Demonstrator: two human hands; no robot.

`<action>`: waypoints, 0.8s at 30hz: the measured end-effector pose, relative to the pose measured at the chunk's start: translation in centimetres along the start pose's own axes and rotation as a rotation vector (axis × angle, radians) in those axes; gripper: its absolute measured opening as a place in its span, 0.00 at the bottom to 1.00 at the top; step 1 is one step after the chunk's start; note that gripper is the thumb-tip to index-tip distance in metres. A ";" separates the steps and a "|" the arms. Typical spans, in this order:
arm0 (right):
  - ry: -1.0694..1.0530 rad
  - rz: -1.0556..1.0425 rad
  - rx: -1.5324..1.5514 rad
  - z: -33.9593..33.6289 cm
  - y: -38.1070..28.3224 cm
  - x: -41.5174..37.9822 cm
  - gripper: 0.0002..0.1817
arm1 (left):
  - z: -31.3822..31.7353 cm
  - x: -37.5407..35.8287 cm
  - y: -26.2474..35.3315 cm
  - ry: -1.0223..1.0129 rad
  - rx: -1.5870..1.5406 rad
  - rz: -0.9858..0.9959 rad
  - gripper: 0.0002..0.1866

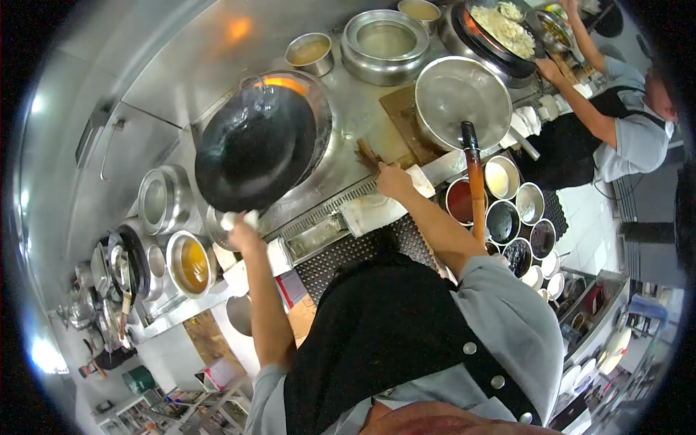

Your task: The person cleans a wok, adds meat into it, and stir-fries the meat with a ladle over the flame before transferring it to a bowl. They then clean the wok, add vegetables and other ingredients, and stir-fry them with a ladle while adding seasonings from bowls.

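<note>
A black wok [250, 152] sits tilted over the burner, wet and shiny at its far side, where orange flame [285, 84] shows behind the rim. My left hand [245, 235] is closed on a folded white cloth [239, 219] at the wok's near edge. In my right hand [392, 181] is a bristled wok brush [368, 154], held over the steel counter to the right of the wok. Close by that hand, a white cloth [370, 212] lies along the counter's front edge.
A large steel strainer [464, 98] rests on a wooden board [399, 116] to the right. Several sauce pots [502, 221] stand nearer me. Steel pots [384, 40] line the back, and a pot of yellow liquid [193, 264] stands left. A co-worker [616, 116] handles another wok [500, 43].
</note>
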State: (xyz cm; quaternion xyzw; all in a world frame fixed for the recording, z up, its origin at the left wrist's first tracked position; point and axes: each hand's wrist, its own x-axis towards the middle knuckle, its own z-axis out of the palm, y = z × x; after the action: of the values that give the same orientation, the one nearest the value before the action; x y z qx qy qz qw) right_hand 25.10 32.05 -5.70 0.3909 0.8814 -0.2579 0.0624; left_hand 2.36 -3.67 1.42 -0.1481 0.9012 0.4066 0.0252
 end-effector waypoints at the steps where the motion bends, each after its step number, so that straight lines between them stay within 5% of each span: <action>1: 0.000 -0.019 -0.010 0.0 0.7 0.5 0.21 | 2.4 -0.6 0.8 0.026 -0.489 -0.359 0.15; 3: -0.250 -0.428 -0.314 0.0 1.8 1.6 0.24 | 7.0 -0.2 -2.5 0.067 0.517 0.531 0.13; 5: 0.068 -0.217 -0.199 -2.3 -0.8 -2.0 0.24 | 8.0 -1.6 0.7 -0.128 -0.397 0.049 0.17; 7: 0.224 -0.328 -0.076 -3.8 -3.3 -5.7 0.24 | 5.9 -1.8 3.2 -0.350 -0.480 -0.192 0.22; 9: 0.129 -0.456 0.065 -0.4 -4.3 -8.3 0.24 | 2.8 -3.6 3.6 -0.428 -0.623 -0.315 0.20; 10: 0.047 -0.515 0.209 1.4 -4.7 -10.0 0.24 | 0.7 -4.6 2.1 -0.473 -0.665 -0.281 0.20; 12: -0.447 -0.399 0.234 6.4 -9.0 -14.8 0.27 | -2.3 -6.4 -3.7 -0.523 -0.717 -0.139 0.19; 15: -0.964 -0.581 0.396 14.8 -18.2 -22.2 0.29 | -12.3 -13.4 -8.7 -0.424 -0.693 -0.064 0.19; 17: -1.213 -0.062 0.936 20.5 -22.8 -26.9 0.26 | -18.0 -17.2 -12.2 -0.311 -0.694 -0.099 0.17; 21: -1.409 0.239 1.313 22.3 -27.3 -26.7 0.14 | -25.8 -22.1 -20.6 -0.174 -0.738 -0.400 0.18; 24: -1.139 0.021 1.307 19.8 -26.6 -23.7 0.09 | -29.4 -24.5 -25.7 -0.149 -0.508 -0.242 0.23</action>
State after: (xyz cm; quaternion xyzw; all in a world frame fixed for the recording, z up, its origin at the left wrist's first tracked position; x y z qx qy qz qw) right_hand 20.36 -8.39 -4.51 0.1678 0.3874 -0.8686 0.2593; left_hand 35.32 -35.44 6.50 -0.2260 0.7419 0.6230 0.1019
